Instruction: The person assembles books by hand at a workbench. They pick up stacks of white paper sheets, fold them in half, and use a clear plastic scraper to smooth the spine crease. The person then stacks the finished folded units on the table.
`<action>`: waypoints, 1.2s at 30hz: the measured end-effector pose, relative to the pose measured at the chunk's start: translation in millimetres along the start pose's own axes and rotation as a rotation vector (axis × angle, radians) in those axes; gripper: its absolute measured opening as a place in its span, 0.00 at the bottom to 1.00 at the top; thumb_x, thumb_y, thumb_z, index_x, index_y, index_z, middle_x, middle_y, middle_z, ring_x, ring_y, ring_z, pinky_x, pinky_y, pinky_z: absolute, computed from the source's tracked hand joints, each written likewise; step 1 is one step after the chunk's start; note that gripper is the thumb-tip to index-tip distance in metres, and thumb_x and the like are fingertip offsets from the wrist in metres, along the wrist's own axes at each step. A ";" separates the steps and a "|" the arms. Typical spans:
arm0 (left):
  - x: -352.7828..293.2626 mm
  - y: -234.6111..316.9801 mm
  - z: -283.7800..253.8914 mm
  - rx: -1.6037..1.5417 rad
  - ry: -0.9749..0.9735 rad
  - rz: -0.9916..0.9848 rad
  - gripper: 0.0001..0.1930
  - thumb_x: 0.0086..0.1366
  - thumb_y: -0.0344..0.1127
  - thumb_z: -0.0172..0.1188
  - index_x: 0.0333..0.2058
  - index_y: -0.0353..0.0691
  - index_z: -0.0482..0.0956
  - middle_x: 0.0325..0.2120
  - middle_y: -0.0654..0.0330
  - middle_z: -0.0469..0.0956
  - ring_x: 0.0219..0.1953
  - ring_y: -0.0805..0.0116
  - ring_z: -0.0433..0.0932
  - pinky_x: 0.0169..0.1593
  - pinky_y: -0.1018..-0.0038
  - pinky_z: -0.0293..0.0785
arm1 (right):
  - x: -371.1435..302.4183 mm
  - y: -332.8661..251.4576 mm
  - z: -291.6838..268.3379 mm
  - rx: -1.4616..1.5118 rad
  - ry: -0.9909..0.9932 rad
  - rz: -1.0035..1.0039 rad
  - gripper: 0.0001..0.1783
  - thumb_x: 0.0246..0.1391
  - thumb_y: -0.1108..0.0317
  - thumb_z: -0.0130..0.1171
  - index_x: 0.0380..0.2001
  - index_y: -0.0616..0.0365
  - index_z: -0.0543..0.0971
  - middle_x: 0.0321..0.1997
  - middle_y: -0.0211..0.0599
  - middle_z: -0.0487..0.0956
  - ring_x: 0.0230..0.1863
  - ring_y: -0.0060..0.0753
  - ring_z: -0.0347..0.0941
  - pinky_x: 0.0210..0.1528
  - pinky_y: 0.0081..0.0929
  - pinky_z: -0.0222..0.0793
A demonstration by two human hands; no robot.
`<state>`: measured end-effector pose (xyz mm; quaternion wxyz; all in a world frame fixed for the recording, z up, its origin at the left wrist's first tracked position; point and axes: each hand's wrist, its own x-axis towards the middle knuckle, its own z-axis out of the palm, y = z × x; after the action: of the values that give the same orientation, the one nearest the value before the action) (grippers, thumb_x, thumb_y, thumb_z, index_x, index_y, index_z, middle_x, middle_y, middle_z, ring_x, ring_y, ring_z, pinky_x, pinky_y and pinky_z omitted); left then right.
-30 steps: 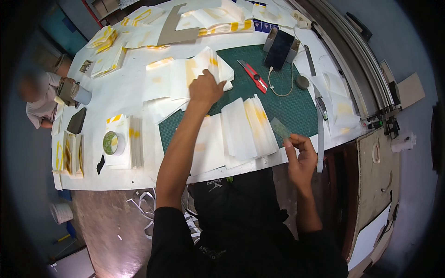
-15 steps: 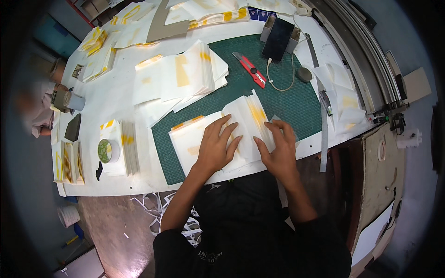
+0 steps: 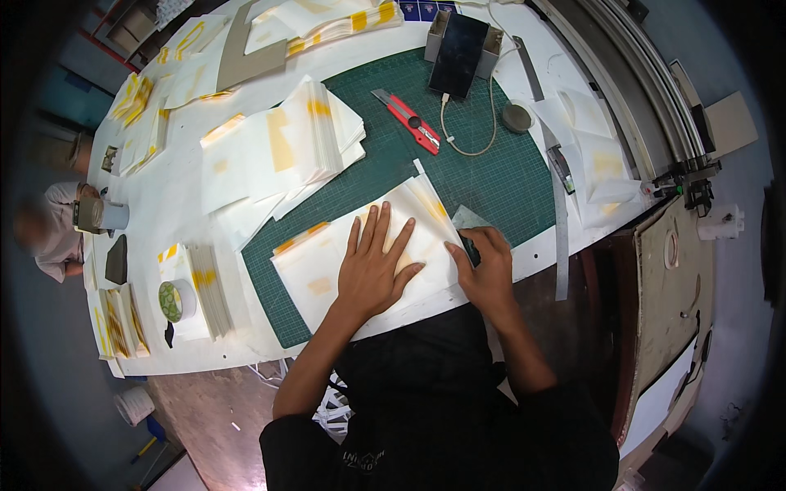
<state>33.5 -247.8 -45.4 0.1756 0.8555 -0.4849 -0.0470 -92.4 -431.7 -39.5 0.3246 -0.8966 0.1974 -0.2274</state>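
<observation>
Pressing the white sheets (image 3: 323,255) level at the near edge

Half a second ago, leaves were seen raised in a ridge at the right, with the left hand (image 3: 375,266) arched on its fingertips. Now the ridge has been brought down; that hand is laid across the sheets, palm down, fingers spread, nothing gripped. The right hand (image 3: 485,272) is set at the right edge, thumb against the paper, fingers curled beside a translucent piece (image 3: 467,217); whether that piece is grasped cannot be told. By judgement, the leaves have been steadied as one, and the right edge is the part being attended to.

The sheets are found at the near side of the tabletop (image 3: 176,219), partly over the green cutting mat (image 3: 360,176), lying at a slant. Surface white, mostly level; a faint tan patch noted at left, a yellow-orange strip along the upper left edge, more yellow near the upper right. A narrow white tab (image 3: 419,166) is left projecting past the far right corner. A red cutter (image 3: 412,124) is placed beyond, apart from the paper
</observation>
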 end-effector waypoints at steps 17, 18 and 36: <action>-0.3 2.5 -1.3 -0.080 0.043 -0.024 0.40 0.69 0.57 0.58 0.71 0.39 0.61 0.73 0.36 0.51 0.76 0.39 0.49 0.76 0.46 0.41 | 2.0 -6.1 -36.6 0.273 -0.074 0.274 0.19 0.62 0.59 0.65 0.42 0.69 0.82 0.34 0.53 0.79 0.37 0.54 0.78 0.46 0.46 0.73; -0.5 2.6 -2.7 -0.120 0.070 -0.025 0.40 0.68 0.56 0.59 0.71 0.39 0.61 0.72 0.36 0.52 0.76 0.40 0.49 0.76 0.46 0.41 | -1.6 -6.0 -28.4 0.192 -0.127 0.181 0.24 0.63 0.57 0.64 0.44 0.73 0.80 0.38 0.57 0.78 0.41 0.57 0.77 0.49 0.45 0.72; 8.6 4.0 -20.4 -0.897 0.163 -0.430 0.48 0.64 0.40 0.68 0.73 0.28 0.46 0.50 0.38 0.80 0.50 0.51 0.83 0.55 0.62 0.77 | -50.3 -71.4 10.8 -0.159 -0.219 -0.160 0.46 0.61 0.40 0.61 0.66 0.71 0.65 0.71 0.63 0.62 0.74 0.64 0.55 0.72 0.74 0.37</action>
<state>39.9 -251.8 -24.2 0.5494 0.7773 -0.2144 -0.2191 -113.1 -350.4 -13.0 0.2531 -0.9518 0.1059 -0.1369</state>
